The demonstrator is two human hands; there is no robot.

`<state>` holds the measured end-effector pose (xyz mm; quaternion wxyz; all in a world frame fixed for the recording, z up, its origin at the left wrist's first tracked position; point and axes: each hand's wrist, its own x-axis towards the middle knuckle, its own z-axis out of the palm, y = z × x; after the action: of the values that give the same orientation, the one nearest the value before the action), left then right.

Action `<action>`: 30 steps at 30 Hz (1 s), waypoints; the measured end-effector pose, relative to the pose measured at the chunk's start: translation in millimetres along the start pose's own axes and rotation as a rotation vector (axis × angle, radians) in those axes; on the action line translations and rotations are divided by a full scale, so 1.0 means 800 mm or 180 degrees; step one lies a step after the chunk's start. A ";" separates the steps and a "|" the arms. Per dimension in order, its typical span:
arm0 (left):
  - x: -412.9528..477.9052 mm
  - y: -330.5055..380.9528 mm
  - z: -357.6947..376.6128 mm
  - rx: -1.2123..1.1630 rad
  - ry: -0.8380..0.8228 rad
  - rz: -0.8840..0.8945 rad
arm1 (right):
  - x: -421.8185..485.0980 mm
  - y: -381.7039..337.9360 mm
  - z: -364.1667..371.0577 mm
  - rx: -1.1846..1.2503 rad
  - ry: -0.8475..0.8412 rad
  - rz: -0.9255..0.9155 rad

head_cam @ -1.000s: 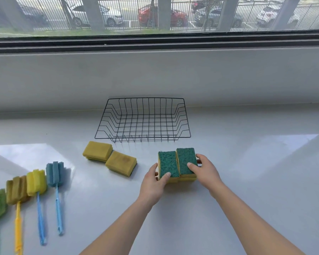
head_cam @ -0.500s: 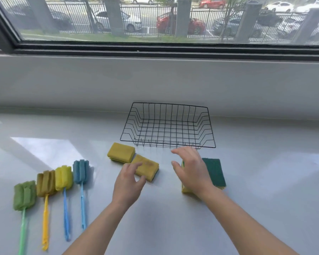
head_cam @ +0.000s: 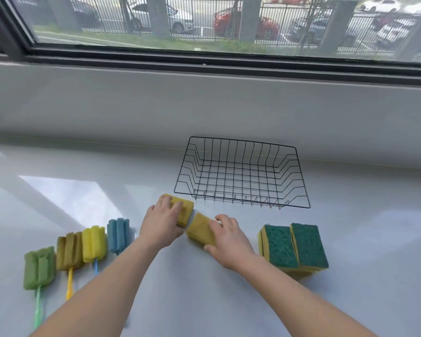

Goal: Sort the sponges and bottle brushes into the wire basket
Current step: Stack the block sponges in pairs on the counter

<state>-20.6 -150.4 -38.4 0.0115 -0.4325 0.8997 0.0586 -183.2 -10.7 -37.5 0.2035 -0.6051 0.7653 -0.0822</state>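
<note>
Meanwhile, both hands are closing over plain yellow rectangular sponges on the white bench, the left hand (head_cam: 161, 224) gripping one sponge (head_cam: 184, 210), the right hand (head_cam: 230, 238) gripping its neighbour (head_cam: 199, 229), at seven o'clock from the black wire basket (head_cam: 243, 173).

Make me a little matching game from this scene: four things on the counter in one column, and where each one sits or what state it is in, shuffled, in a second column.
Things:
1. wire basket
2. green-topped sponges
3. blue bottle brush
4. green bottle brush

Places or states:
A. farthest left in the brush row
B. empty, near the wall under the window
C. lying side by side to the right of both hands, untouched
D. nearest the left hand in the brush row

Pairs: 1-B, 2-C, 3-D, 4-A
</note>
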 end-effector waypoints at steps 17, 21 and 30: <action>-0.043 -0.006 0.001 -0.3267 0.0200 -0.1752 | -0.025 -0.009 0.002 0.1614 0.0441 0.0618; -0.084 0.030 0.008 -0.4899 -0.0450 -0.2410 | -0.045 -0.022 0.001 0.3222 0.0505 0.0976; -0.122 0.039 0.040 -0.2897 0.0323 -0.2348 | -0.059 -0.022 0.002 0.4465 0.0379 0.1691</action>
<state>15.5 -51.5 -60.0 -0.1988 -0.6806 0.5735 0.4103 -157.9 30.4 -21.9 0.5125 -0.1232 0.6634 -0.5311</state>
